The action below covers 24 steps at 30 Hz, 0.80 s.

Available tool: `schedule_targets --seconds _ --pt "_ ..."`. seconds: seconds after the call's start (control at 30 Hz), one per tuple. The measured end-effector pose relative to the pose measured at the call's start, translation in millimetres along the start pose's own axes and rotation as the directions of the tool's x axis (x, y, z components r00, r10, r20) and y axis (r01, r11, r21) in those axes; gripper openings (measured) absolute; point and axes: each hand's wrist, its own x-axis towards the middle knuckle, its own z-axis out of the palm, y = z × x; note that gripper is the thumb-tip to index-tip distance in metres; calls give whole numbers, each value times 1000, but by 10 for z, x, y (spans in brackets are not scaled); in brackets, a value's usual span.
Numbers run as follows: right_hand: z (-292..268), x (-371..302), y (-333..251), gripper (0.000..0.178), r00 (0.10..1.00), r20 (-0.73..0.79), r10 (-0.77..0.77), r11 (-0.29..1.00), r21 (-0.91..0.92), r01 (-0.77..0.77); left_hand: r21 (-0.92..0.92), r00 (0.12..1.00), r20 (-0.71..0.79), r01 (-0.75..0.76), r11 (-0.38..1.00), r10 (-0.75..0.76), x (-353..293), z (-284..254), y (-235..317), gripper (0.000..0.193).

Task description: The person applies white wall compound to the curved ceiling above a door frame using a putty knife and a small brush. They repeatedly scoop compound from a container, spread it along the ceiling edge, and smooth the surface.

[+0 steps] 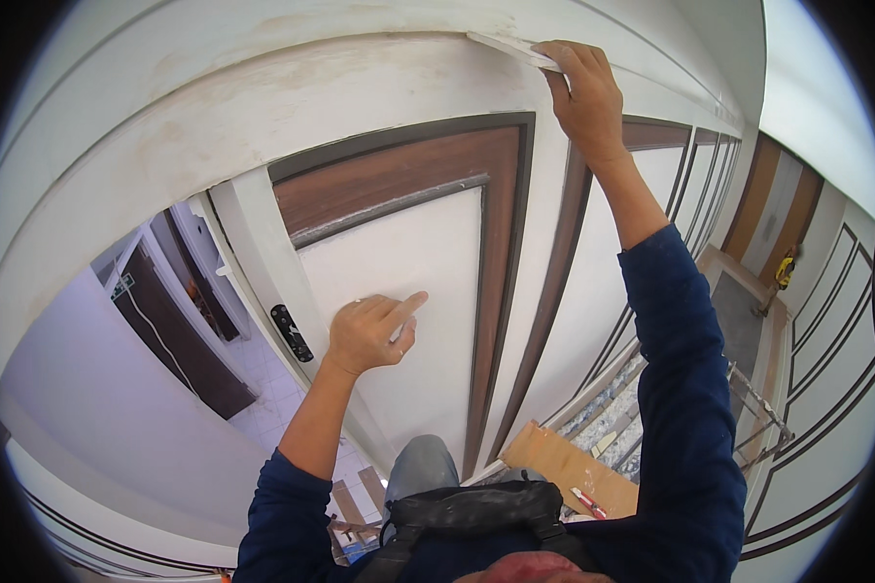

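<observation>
High up on the white wall, my right hand (585, 97) pinches a thin, flat white strip (511, 47) between thumb and fingers. The strip lies against the long ledge of the white trim (360, 47), where brownish smudges run along the surface. I cannot tell what the strip is made of. Lower and to the left, my left hand (371, 332) is in front of a white panel (418, 248) framed in brown and dark grey. Its index finger points outward, the other fingers are partly curled, and whitish marks show on it. No held thing shows in it.
Below me lie a wooden board (554, 464) with a red-and-white tool (589, 503), and a pale scraper-like piece (605, 443) on splattered planks. Metal scaffold rails (763, 418) stand at the right. A doorway opens at left beside a black lock plate (292, 332). A yellow shape (786, 267) is far right.
</observation>
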Motion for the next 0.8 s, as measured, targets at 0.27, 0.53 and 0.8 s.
schedule_targets --seconds 0.27,0.53,0.8 --pt "89 -184 44 39 997 28 -70 997 -34 70 6 1000 7 -6 1000 6 5 2 17 44" --pt "-117 531 251 26 942 322 -91 996 38 84 23 1000 30 -4 1000 3 23 29 25 45" --pt "-75 445 564 22 899 437 32 999 -36 -19 28 1000 14 -19 999 18 2 44 -2 44"
